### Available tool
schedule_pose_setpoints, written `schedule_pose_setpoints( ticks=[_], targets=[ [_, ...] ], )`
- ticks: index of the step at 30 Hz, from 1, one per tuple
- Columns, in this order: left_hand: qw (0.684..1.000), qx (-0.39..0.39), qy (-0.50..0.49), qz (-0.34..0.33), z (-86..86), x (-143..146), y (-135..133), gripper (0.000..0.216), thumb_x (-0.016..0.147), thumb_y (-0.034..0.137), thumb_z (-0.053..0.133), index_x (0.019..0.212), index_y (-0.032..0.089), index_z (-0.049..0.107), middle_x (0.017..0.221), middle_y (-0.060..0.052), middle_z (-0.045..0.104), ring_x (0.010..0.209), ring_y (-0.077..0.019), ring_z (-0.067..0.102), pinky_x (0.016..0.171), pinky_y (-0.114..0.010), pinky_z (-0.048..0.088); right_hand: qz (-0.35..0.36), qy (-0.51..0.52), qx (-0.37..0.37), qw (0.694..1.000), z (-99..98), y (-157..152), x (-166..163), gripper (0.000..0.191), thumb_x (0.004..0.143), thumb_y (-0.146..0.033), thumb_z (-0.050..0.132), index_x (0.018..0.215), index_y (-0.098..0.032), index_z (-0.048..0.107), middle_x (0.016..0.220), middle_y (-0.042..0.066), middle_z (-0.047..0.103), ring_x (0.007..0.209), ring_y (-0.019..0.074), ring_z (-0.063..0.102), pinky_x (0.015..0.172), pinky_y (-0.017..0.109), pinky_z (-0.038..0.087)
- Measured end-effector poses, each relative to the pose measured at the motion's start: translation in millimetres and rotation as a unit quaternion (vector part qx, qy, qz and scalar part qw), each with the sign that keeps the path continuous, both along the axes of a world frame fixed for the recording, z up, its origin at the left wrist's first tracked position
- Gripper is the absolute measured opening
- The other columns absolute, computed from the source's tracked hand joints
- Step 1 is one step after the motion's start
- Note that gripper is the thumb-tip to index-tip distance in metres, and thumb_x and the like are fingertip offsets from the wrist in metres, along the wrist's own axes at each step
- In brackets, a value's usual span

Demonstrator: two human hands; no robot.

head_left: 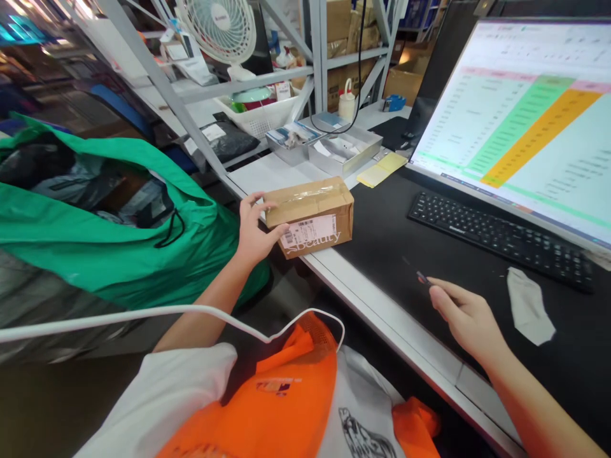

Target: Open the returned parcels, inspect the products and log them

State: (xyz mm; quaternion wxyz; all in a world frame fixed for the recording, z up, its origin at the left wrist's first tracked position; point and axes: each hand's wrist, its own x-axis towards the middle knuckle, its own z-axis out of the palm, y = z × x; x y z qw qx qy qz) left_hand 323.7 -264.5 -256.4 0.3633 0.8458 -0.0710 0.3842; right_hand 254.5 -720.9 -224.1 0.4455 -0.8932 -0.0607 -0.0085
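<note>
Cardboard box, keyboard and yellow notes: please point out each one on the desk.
cardboard box (309, 200), head view, on its taped top face.
keyboard (499, 242), head view, on the middle keys.
yellow notes (382, 170), head view, on the top sheet.

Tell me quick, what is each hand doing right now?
Left hand: closed on the end of the cardboard box.
Right hand: pinching a small dark object, too small to identify.

I'm at a warehouse packing desk: steel racks (315, 63) stacked with cartons (405, 79), a green sack (95, 242) of parcels, and a monitor (525, 121) showing a spreadsheet.
</note>
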Motion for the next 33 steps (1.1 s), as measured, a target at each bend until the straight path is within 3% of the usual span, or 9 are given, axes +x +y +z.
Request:
schedule_pose_setpoints(
  ticks=[2,5,11,14,16,21,23,26,33],
  targets=[
    [0.993,-0.105,0.036,-0.042,-18.0,14,7,0.096,0.074,0.076,0.077,0.148,0.023,0.048,0.146,-0.019,0.053,0.134,-0.0323,0.057,0.104,-0.042,0.053,0.000,-0.005,0.047,0.999,4.6,11,15,0.049,0.097,-0.066,0.054,0.094,-0.021,0.073,0.061,0.001,0.061,0.057,0.0191,0.057,0.059,0.033,0.049],
    [0.969,-0.208,0.067,-0.112,-33.8,36,10,0.125,0.065,0.085,0.077,0.161,0.024,0.024,0.150,-0.020,0.051,0.131,-0.0318,0.060,0.102,-0.038,0.054,0.027,-0.017,0.134,0.991,10.2,28,37,0.048,0.099,-0.066,0.052,0.091,-0.021,0.065,0.062,-0.001,0.056,0.060,0.0166,0.054,0.063,0.030,0.046],
    [0.885,-0.308,0.149,-0.315,-10.4,87,-36,0.131,0.042,0.078,0.091,0.153,0.024,0.047,0.148,-0.020,0.058,0.126,-0.0367,0.064,0.098,-0.043,0.057,0.015,-0.044,0.226,0.973,11.8,50,43,0.046,0.096,-0.068,0.058,0.099,-0.022,0.063,0.076,0.000,0.059,0.068,0.0169,0.057,0.068,0.031,0.050],
    [0.830,-0.287,0.234,-0.417,0.1,113,-77,0.126,0.039,0.073,0.095,0.147,0.021,0.056,0.139,-0.020,0.065,0.116,-0.0385,0.069,0.094,-0.048,0.059,0.004,-0.060,0.317,0.947,3.1,56,32,0.046,0.097,-0.070,0.054,0.098,-0.024,0.057,0.084,0.001,0.060,0.078,0.0190,0.063,0.074,0.034,0.055],
    [0.840,-0.234,0.246,-0.424,-0.3,117,-102,0.114,0.052,0.075,0.090,0.146,0.019,0.058,0.138,-0.021,0.065,0.121,-0.0392,0.066,0.100,-0.052,0.057,0.002,-0.068,0.343,0.937,-4.3,54,22,0.044,0.099,-0.069,0.051,0.098,-0.025,0.054,0.087,0.002,0.060,0.081,0.0197,0.064,0.075,0.034,0.056],
    [0.977,-0.009,-0.004,-0.215,-6.9,59,-144,0.064,0.096,0.061,0.056,0.150,0.027,0.053,0.162,-0.016,0.043,0.160,-0.0370,0.021,0.125,-0.065,0.023,-0.015,-0.060,0.185,0.981,-13.4,25,-14,0.041,0.103,-0.063,0.049,0.100,-0.023,0.059,0.073,0.000,0.059,0.065,0.0178,0.059,0.063,0.032,0.050],
    [0.968,0.075,-0.104,-0.217,-3.0,27,-161,0.058,0.099,0.058,0.050,0.149,0.028,0.052,0.162,-0.015,0.043,0.161,-0.0380,0.015,0.125,-0.070,0.014,-0.013,-0.095,0.077,0.992,-12.4,14,-27,0.037,0.104,-0.056,0.051,0.100,-0.022,0.064,0.077,0.003,0.064,0.069,0.0190,0.061,0.069,0.033,0.052],
    [0.934,0.131,-0.163,-0.290,8.2,-1,-187,0.057,0.092,0.060,0.061,0.138,0.026,0.058,0.139,-0.016,0.065,0.146,-0.0393,0.046,0.124,-0.068,0.021,0.005,-0.155,-0.036,0.987,-9.8,5,-38,0.031,0.105,-0.046,0.051,0.106,-0.021,0.069,0.093,0.008,0.071,0.083,0.0218,0.067,0.078,0.034,0.055],
    [0.939,0.100,-0.225,-0.240,12.0,1,-206,0.036,0.083,0.042,0.070,0.113,0.023,0.063,0.112,-0.009,0.076,0.114,-0.0318,0.070,0.113,-0.058,0.042,0.039,-0.252,-0.170,0.952,-7.9,4,-34,0.029,0.109,-0.036,0.049,0.118,-0.015,0.067,0.090,0.007,0.068,0.078,0.0196,0.068,0.069,0.031,0.054]
  ],
)
